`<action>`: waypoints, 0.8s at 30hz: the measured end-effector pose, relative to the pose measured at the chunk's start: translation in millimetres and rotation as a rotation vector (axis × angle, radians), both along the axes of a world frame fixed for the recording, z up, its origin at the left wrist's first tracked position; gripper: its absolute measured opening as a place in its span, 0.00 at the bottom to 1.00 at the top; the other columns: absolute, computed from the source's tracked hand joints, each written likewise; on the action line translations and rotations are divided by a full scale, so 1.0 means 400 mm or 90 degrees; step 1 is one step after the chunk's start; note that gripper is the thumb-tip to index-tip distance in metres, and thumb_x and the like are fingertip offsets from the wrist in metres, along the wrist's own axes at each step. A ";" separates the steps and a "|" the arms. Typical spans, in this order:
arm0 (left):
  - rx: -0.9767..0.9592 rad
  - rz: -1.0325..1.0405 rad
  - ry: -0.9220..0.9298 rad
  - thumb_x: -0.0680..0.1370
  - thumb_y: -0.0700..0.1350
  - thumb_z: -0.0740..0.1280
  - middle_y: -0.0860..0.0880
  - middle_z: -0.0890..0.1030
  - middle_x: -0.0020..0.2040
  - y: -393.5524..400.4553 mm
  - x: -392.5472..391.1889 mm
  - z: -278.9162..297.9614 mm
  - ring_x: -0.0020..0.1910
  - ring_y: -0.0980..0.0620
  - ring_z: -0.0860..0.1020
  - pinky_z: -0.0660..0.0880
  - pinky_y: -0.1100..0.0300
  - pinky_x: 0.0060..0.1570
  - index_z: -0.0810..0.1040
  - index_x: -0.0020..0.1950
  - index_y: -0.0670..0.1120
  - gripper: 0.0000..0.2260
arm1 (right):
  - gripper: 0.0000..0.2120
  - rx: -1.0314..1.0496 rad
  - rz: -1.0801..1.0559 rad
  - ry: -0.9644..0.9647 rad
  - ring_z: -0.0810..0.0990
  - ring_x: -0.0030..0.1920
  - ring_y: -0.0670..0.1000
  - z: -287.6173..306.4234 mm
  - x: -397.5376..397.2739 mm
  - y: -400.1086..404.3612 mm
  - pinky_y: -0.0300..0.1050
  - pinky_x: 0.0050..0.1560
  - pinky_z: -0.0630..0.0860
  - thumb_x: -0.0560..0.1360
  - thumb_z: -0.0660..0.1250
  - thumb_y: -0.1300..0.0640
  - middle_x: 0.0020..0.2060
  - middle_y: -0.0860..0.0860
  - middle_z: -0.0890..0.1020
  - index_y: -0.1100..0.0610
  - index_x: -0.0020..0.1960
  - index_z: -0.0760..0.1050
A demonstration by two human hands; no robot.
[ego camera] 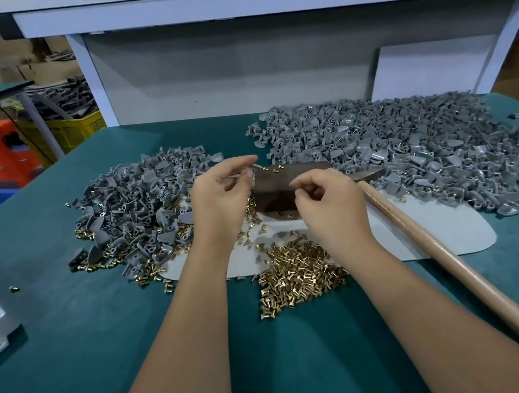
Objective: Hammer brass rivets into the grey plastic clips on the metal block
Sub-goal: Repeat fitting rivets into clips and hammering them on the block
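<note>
Head view shows our left hand [219,198] raised just left of the metal block [283,183], thumb and forefinger closed in a pinch grip on a small grey clip [256,167] at the block's near-left corner, the other fingers loosely curled. We judge the clip is held there so it can be set on the block's flat top. Our right hand [330,206] hovers over the block's front edge with its fingertips drawn together. It looks like a pinch on something very small, probably a rivet, but the thing itself is hidden, so we cannot tell what this grip holds.

A few loose rivets lie on the block's top face. The block sits on a white mat [437,229] in the middle of the green surface [72,336], between the two hands' reach. The hammer [458,265] lies untouched just right of our right hand, head against the block and wooden handle running back toward us, ready to be picked up once the parts are seated.

The brass rivet pile [298,277] lies just in front of the block, beneath our wrists. One heap of grey clips [135,212] spreads to the left, and a larger heap [410,150] to the right and behind. We judge that these are the supply and the finished lot, though we cannot say which is which.
</note>
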State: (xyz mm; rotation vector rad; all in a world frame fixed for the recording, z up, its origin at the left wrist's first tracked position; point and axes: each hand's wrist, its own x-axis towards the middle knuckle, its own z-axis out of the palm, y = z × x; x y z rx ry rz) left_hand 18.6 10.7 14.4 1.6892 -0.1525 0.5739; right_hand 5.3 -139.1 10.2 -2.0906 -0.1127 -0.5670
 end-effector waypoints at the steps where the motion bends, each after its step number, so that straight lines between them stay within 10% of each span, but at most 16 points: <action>1: -0.007 0.005 0.006 0.77 0.35 0.69 0.54 0.84 0.50 -0.002 0.001 0.000 0.48 0.55 0.83 0.80 0.60 0.53 0.81 0.54 0.53 0.14 | 0.11 0.012 -0.010 0.000 0.76 0.43 0.40 -0.001 0.003 -0.005 0.40 0.48 0.76 0.74 0.66 0.63 0.45 0.46 0.79 0.47 0.47 0.80; 12: 0.177 0.048 0.022 0.78 0.42 0.70 0.65 0.78 0.48 -0.056 0.021 0.003 0.52 0.66 0.77 0.74 0.65 0.59 0.77 0.68 0.51 0.18 | 0.11 0.041 -0.067 -0.028 0.77 0.42 0.40 -0.006 0.025 -0.031 0.36 0.43 0.74 0.73 0.70 0.62 0.40 0.42 0.80 0.46 0.41 0.77; 17: 0.329 0.068 0.029 0.78 0.47 0.69 0.57 0.78 0.47 -0.092 0.029 -0.017 0.57 0.51 0.76 0.70 0.45 0.64 0.82 0.57 0.52 0.09 | 0.09 0.015 -0.085 -0.024 0.76 0.41 0.38 -0.003 0.032 -0.040 0.29 0.38 0.70 0.73 0.69 0.61 0.41 0.42 0.80 0.47 0.43 0.78; 24: 0.373 0.126 0.007 0.80 0.44 0.66 0.52 0.82 0.56 -0.094 0.041 -0.034 0.59 0.51 0.71 0.61 0.64 0.56 0.83 0.55 0.47 0.08 | 0.13 0.015 -0.126 -0.054 0.76 0.48 0.48 -0.005 0.043 -0.042 0.42 0.47 0.74 0.72 0.65 0.66 0.41 0.41 0.76 0.48 0.43 0.75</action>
